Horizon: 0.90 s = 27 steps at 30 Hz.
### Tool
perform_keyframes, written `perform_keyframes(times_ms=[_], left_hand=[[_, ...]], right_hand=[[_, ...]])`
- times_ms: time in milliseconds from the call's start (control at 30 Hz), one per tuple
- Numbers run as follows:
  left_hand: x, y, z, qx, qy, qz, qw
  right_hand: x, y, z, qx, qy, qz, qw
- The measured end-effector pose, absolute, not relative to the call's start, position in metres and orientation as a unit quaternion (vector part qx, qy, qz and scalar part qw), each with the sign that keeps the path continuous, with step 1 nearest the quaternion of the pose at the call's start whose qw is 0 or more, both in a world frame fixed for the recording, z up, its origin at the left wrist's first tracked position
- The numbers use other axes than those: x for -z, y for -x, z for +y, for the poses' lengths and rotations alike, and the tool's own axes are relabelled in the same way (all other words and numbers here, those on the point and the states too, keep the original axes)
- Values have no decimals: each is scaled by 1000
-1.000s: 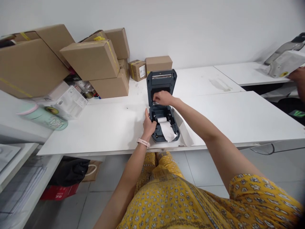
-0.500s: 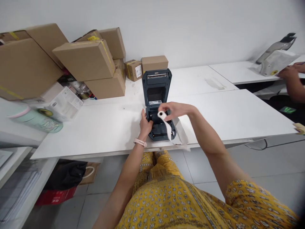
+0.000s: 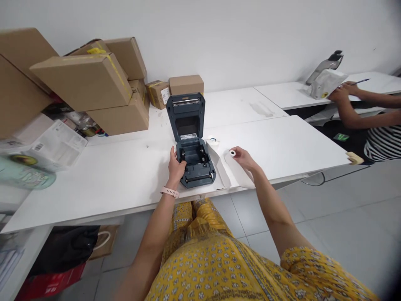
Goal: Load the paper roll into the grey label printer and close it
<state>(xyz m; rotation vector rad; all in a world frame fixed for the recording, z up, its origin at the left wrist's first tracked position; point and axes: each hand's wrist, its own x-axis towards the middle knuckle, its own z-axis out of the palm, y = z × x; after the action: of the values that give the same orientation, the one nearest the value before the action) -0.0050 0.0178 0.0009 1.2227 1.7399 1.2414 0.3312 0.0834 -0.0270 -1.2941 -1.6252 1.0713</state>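
A dark blue-grey label printer [image 3: 196, 169] stands on the white table with its lid [image 3: 187, 119] raised and its roll bay bare. My left hand [image 3: 176, 168] grips the printer's left side, thumb over the inner edge and fingers along the outside. To the right of the printer, my right hand [image 3: 246, 159] is closed on a small white paper roll [image 3: 231, 154], whose loose strip trails down to the table's front edge. Between printer and right hand lies a second paper roll [image 3: 213, 143], its unrolled strip running toward me.
Cardboard boxes [image 3: 84, 79] are stacked at the back left, above a white printed carton [image 3: 53, 144] and a mint bottle [image 3: 28, 173]. Two smaller boxes [image 3: 186, 85] stand behind the printer. On the right, a co-worker's hands [image 3: 340, 92] hold a white package and a pen.
My right hand has carried its paper roll out of the printer bay to the right, over the table. My left hand stays on the printer. The view has turned right.
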Motion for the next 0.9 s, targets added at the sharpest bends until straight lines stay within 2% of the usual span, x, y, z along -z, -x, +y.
perform_keyframes(times_ms=[200,300,400,467,600,667,900], left_hand=[[3,6,19,-485,-472,658,331],[2,6,18,-482,-470,663,327],[-2,4,18,-477,-466,669,328],[-4,3,17,-476,-463,670,332],[-3,3,17,-483,-457,665,341],[-1,3,18,-484,-459,661,343],[4,4,18,-498,-474,645,334]], right_hand=[[38,-318,88,-444,482,-657,373],[26,-335,92,-478,474,-631,386],[3,-341,108,-451,484,-632,404],[-14,-330,125,-423,482,-681,353],[-33,-289,159,-396,475,-765,180],[-34,-273,168,-380,473,-782,140],[-53,-278,151,-365,471,-764,245]])
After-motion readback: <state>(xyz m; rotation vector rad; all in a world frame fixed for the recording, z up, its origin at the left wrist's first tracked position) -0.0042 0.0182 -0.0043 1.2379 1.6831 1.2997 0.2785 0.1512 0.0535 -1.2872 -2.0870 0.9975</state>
